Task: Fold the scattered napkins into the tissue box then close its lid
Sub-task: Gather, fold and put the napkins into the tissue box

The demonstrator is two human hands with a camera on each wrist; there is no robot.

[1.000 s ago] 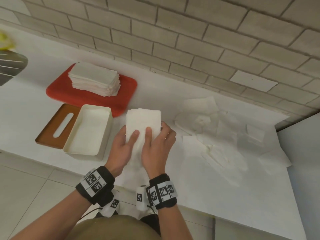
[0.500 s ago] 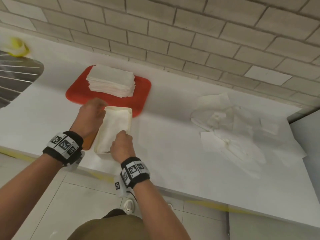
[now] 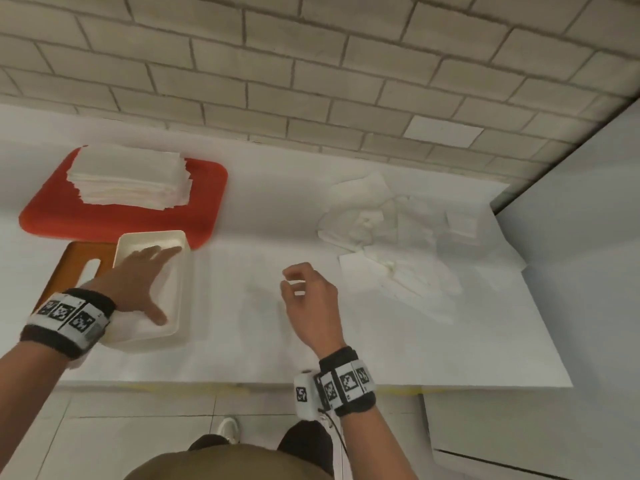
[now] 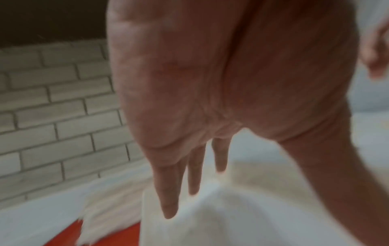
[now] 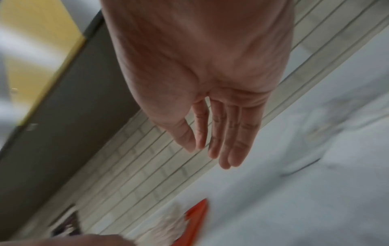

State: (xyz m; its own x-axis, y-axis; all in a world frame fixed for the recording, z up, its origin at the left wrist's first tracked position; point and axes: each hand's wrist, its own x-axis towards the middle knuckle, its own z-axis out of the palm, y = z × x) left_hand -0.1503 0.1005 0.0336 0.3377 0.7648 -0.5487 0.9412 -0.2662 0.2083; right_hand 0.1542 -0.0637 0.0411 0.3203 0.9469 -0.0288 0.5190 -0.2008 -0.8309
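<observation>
Head view is showing the left hand (image 3: 138, 282) lying flat, fingers straight and spread, pressing down on the folded napkins inside the box (image 3: 185, 282). That box is sitting on the counter (image 3: 415, 341) at the person's left, its long axis running away from the body toward the wall. The lid (image 3: 74, 268) is lying flat just beside the box on its left, partly hidden by the left wrist, with the slot facing up. A red tray (image 3: 207, 202) carrying a stack (image 3: 128, 181) of folded napkins is sitting just behind the box.

The right hand (image 3: 308, 296) is hovering over bare counter with fingers loosely curled and holding nothing. The loose napkins (image 3: 391, 251) are lying in a heap to its right and a little farther toward the wall, well apart from the box. So the right hand is plainly the nearer one to the heap, while the left is occupied at the box. Judging from this, the coming reach is going rightward and forward with the right hand, away from the box, to bring another sheet back toward the middle of the counter for folding. The lid is not yet on.
</observation>
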